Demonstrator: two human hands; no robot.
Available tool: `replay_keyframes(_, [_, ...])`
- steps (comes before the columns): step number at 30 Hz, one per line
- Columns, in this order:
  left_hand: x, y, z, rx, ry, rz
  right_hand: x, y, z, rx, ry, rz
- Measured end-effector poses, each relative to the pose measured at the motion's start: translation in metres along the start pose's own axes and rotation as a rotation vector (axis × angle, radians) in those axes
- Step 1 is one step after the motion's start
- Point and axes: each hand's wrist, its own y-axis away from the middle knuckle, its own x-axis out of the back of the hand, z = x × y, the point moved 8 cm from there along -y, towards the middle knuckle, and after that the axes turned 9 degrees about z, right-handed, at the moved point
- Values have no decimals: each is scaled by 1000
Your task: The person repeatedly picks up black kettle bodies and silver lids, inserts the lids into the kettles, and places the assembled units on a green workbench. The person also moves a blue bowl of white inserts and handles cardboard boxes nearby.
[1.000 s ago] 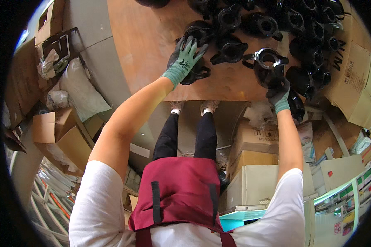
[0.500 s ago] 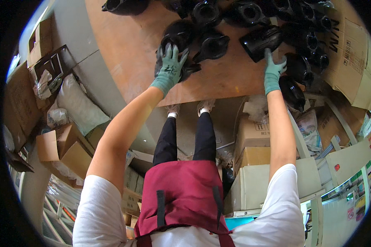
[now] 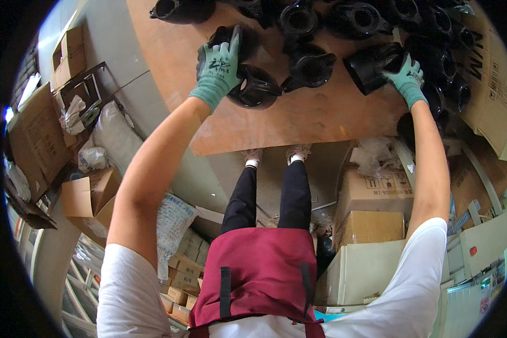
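Note:
My left hand [image 3: 217,69], in a green-and-grey work glove, grips a glossy black plastic jug-shaped shell [image 3: 248,46] at the left of the group. Just right of that hand lies another black shell [image 3: 256,93] with a pointed spout. My right hand [image 3: 407,77], gloved alike, has its fingers apart. Its thumb touches the right end of a black cylindrical shell [image 3: 369,69] lying on its side. Between the hands rests a further black shell [image 3: 311,69] with a round opening and a spout. All lie on a brown board [image 3: 315,115].
Several more black shells [image 3: 355,21] crowd the board's far side and right. Beyond them stands a large cardboard carton [image 3: 490,84]. On the left floor are a white sack [image 3: 114,135] and cartons [image 3: 90,194]. A taped box [image 3: 372,228] sits below the board.
My left hand has moved left with a shell, and the near shell beside it is less covered. My right hand has moved right and farther away. The view has shifted slightly.

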Motion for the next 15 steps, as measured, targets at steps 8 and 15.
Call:
replay_keyframes(8, [36, -71, -21, -162, -65, -37, 7, 17, 1, 173, -103, 96])
replay_keyframes(15, [23, -113, -16, 98, -235, -453, 66, 104, -52, 457, -407, 459])
